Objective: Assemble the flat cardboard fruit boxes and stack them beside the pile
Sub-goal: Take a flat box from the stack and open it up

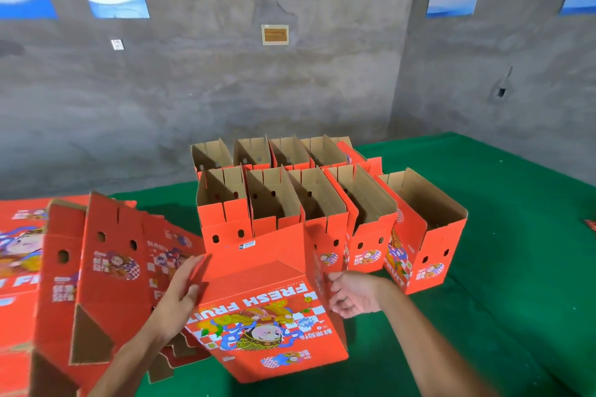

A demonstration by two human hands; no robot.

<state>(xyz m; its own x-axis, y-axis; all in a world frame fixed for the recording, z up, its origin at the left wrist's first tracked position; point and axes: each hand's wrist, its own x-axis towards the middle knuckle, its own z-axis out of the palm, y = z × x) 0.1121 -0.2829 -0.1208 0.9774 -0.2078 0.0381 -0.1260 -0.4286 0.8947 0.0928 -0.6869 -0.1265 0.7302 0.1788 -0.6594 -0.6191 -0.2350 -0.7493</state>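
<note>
Red printed fruit box (pixel 258 309), half-folded, between both hands.

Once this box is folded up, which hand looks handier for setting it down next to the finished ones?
Probably the right hand. It grips the right side of the box being folded, and the open assembled boxes stand ahead and to the right. The left hand lies on the box's left edge, nearer the flat pile.

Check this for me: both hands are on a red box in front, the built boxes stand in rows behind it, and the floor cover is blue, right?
Not quite. The head view shows the cover is green, not blue. The rest holds: the left hand and right hand are on the red box, with the built boxes in rows behind it.
</note>
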